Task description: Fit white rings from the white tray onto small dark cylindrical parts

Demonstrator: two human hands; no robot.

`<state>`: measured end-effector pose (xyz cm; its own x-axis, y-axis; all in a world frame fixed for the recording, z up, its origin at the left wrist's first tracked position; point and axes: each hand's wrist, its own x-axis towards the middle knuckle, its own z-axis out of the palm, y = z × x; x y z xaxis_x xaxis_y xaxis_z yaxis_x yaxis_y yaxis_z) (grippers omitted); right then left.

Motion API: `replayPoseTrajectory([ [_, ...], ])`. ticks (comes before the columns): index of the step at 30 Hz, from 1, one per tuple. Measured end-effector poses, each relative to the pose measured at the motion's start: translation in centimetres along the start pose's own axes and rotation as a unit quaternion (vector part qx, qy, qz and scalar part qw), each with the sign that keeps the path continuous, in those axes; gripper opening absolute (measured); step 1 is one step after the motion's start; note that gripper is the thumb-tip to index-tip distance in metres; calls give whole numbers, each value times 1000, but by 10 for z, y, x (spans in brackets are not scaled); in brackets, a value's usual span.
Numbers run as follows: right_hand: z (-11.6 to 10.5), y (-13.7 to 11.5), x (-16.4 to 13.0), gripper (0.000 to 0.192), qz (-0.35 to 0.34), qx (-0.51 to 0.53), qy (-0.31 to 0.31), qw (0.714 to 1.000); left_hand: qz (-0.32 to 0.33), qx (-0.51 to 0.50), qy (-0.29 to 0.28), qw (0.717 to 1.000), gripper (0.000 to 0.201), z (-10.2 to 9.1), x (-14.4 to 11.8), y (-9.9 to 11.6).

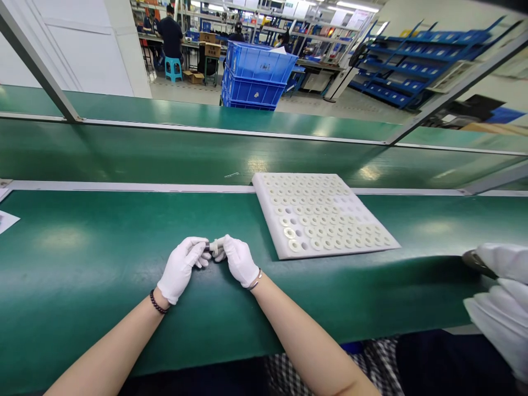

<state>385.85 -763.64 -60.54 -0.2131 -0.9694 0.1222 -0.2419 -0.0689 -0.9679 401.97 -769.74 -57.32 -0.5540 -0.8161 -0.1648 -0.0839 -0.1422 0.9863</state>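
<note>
Though half hidden by gloved fingers — small white part (215,246) pinched between left hand (181,268) and right hand (239,258).

- pretty bright overall, overhead strip lights way up at the back of the hall
- soft glare patches on the green table (82,286)
- only faint shadows under the hands
- wide-angle bend at the edges, straight rails curve
- white cloth (501,308) bottom right looks blurry

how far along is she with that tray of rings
Most pockets of the white foam tray hold white rings, which looks like the finished share. In hand: the left hand and right hand pinch one small white part between them. Left: a few pockets near the tray's front left and right side show empty.
</note>
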Motion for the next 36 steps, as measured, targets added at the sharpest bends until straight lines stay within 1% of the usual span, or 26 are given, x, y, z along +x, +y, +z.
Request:
replayPoseTrajectory([
  [3, 1, -2, 0, 46, -34, -3, 8, 999, 4, 0, 7, 1000, 35, -1, 1, 0],
  [4, 1, -4, 0, 48, -42, -16, 3, 999, 10, 0, 9, 1000, 35, -2, 1, 0],
  [6, 2, -6, 0, 48, -36, -39, -13, 999, 25, 1, 10, 1000, 35, -3, 1, 0],
  [9, 4, -8, 1, 40, 19, -19, -34, 999, 30, -3, 10, 999, 37, -3, 1, -1],
  [13, 4, -9, 2, 47, 99, 67, -34, 992, 17, -1, 9, 1000, 41, -3, 2, -2],
  [16, 4, -11, 3, 50, 116, 91, -26, 989, 20, 8, 7, 1000, 44, -3, 2, -2],
  [19, 4, -12, 4, 52, 113, 95, -16, 989, 30, 13, 1, 999, 47, -4, 1, -1],
  [23, 4, -12, 4, 51, 113, 111, -8, 987, 28, 47, -16, 998, 41, -3, 0, -2],
  [26, 4, -12, 4, 49, 110, 120, -18, 986, 42, 99, -1, 994, 39, -2, -1, -5],
  [29, 4, -11, 3, 48, 108, 130, -28, 985, 57, 118, 13, 991, 33, -1, -1, -6],
  [32, 4, -9, 2, 42, 88, 124, -32, 988, 47, 96, -5, 994, 31, -1, -1, -5],
  [34, 4, -9, 1, 38, 66, 98, -39, 992, 29, 59, -17, 998, 30, -1, -1, -3],
  [36, 4, -9, 1, 36, 50, 76, -53, 994, 23, 29, -17, 999, 29, -2, -1, -1],
])
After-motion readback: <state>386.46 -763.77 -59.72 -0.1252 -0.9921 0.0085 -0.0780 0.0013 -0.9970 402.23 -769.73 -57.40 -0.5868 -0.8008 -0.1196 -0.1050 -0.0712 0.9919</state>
